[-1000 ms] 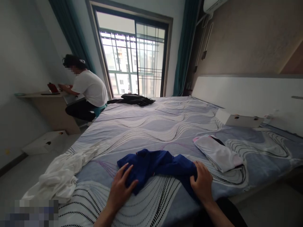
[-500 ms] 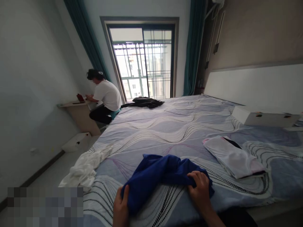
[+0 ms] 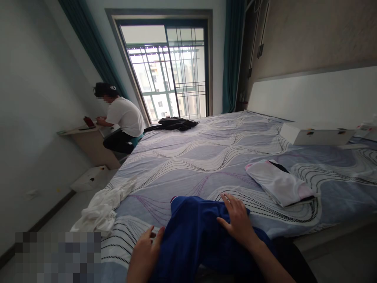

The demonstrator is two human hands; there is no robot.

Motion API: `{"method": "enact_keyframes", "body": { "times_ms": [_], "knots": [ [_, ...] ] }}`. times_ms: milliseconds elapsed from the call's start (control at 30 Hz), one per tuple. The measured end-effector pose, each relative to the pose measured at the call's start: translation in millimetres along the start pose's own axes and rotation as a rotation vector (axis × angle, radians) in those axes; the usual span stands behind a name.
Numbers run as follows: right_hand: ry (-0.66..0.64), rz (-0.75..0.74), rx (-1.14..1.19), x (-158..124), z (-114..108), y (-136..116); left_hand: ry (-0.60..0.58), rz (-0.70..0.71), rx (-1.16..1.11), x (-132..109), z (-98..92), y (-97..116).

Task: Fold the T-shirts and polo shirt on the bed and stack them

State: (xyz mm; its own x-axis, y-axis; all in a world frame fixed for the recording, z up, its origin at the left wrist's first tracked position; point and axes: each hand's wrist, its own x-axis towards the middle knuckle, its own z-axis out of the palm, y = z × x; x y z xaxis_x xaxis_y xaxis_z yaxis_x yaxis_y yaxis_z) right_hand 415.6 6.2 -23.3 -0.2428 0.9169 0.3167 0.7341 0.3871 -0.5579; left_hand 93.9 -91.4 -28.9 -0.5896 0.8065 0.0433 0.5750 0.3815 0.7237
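A dark blue garment (image 3: 191, 236) lies spread at the near edge of the bed (image 3: 206, 157), hanging over towards me. My right hand (image 3: 237, 222) rests flat on top of it, fingers stretched out and apart. At the cloth's left edge sits my left hand (image 3: 145, 251), thumb up against the fabric; its fingers are partly tucked under the cloth, so I cannot see whether they grip it.
A folded white garment (image 3: 279, 182) lies to the right on the bed, a crumpled white one (image 3: 101, 206) hangs off the left edge, and a black one (image 3: 173, 124) sits at the far end. White boxes (image 3: 318, 135) rest by the headboard. Another person (image 3: 122, 118) sits at a desk near the window.
The blue garment has been pulled towards me and spread out. My right hand let go of its bunched grip and now lies flat on the cloth. The view shifted slightly.
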Motion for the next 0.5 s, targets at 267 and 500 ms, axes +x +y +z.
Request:
{"method": "enact_keyframes", "body": {
  "times_ms": [267, 500],
  "knots": [
    [-0.38, -0.043, -0.077, -35, -2, 1, -0.332, 0.164, -0.077, -23, 47.1, 2],
    [-0.218, 0.114, 0.333, 17, 24, -25, -0.241, 0.243, -0.213, -28, 23.4, 4]
  ]
}}
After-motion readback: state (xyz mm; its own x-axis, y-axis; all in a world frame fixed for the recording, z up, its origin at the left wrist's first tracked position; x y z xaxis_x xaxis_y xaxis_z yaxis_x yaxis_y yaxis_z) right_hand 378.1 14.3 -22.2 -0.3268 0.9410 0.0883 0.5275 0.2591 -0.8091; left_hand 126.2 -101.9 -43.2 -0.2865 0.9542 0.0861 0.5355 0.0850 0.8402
